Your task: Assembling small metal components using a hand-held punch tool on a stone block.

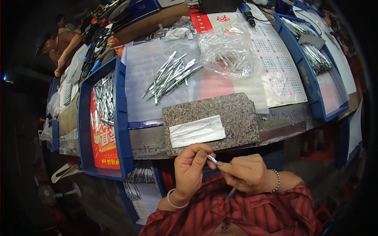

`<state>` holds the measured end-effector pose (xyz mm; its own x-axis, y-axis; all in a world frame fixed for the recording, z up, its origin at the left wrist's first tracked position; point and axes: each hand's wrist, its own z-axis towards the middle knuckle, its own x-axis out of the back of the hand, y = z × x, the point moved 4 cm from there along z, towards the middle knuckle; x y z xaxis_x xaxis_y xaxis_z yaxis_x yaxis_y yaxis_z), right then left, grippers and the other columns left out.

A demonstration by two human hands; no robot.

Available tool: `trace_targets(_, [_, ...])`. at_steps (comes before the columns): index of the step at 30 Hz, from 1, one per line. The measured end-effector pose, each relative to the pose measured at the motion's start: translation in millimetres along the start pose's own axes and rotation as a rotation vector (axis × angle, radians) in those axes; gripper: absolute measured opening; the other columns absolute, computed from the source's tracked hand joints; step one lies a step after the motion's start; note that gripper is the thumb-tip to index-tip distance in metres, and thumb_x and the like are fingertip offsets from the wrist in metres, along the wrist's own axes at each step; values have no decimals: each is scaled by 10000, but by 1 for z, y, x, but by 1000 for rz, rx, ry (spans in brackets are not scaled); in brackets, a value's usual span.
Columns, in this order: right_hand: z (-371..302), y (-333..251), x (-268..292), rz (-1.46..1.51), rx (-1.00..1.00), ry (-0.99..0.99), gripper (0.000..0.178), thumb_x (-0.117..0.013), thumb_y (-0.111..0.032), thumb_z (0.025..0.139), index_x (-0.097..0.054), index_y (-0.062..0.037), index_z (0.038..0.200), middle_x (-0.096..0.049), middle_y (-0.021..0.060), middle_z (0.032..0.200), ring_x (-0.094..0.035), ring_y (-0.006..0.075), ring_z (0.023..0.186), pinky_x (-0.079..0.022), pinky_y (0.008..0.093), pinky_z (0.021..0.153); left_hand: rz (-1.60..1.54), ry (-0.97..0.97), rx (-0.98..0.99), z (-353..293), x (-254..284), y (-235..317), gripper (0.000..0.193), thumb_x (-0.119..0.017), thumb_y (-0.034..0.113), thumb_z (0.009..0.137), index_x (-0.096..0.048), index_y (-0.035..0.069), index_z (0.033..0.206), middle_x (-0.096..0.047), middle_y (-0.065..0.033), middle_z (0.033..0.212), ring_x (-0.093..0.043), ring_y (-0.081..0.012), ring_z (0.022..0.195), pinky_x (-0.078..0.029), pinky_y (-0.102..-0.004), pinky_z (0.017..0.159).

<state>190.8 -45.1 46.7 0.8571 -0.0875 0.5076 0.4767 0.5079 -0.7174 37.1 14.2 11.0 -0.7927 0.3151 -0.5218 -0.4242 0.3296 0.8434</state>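
At the upper left of my view a co-worker (pixel 65 45) in a brown top bends over a bench. Next along, I have a blue tray (pixel 123 129) at the left of the frame, with shiny metal sticks (pixel 104 98) inside. A loose pile of similar sticks (pixel 171 76) lies on the bench covering at upper centre. Below it, at lower centre, my left hand (pixel 188 169) is closed in a pinch, thumb against forefinger, on a slim metal piece (pixel 212 159). That piece sits right at the fingertips, its bright end showing in the narrow space between my two hands, just off the near edge of a speckled stone slab (pixel 236 114). A folded white sheet (pixel 197 131) rests on the slab. Above the slab, a clear bag (pixel 230 51) holds white sticks. My right hand (pixel 248 171) is curled closed around a thin rod (pixel 234 190) that pokes out beneath it, thumb tip close by the piece; I can't tell whether the two join. Farther right lies a printed sheet (pixel 279 67), then another blue tray (pixel 336 113) with bundled metal sticks.
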Motion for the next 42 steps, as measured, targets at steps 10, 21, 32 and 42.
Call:
trace_targets(10, [31, -2, 21, -110, 130, -221, 228, -718, -91, 732, -671, -7, 938, -504, 30, 635, -546, 170, 496, -437, 307, 417, 574, -319, -98, 9, 20, 35, 123, -660, -37, 860, -672, -26, 983, -658, -109, 894, -657, -174, 771, -519, -270, 672])
trace_targets(21, [78, 17, 19, -73, -8, -129, 330, -584, -261, 946, -632, 54, 1032, -676, 214, 937, -682, 316, 745, -553, 367, 682, 1330, -34, -704, 33, 51, 38, 178, -737, 2, 736, -651, 59, 882, -644, -77, 842, -623, -264, 852, -401, -370, 794])
trace_targets(32, [90, 44, -11, -99, -155, -243, 159, -671, -179, 880, -613, -43, 941, -626, 130, 763, -621, 317, 601, -477, 371, 500, 1293, -69, -683, 35, 61, 34, 242, -747, 26, 716, -653, 78, 933, -585, -65, 861, -614, -261, 899, -361, -393, 810])
trace_targets(42, [111, 17, -40, -122, -57, -362, 183, -672, -204, 881, -576, -53, 841, -592, 110, 705, -606, 284, 553, -458, 363, 457, 1281, -69, -688, 31, 67, 40, 231, -746, 35, 714, -650, 77, 921, -584, -66, 860, -616, -263, 908, -374, -387, 811])
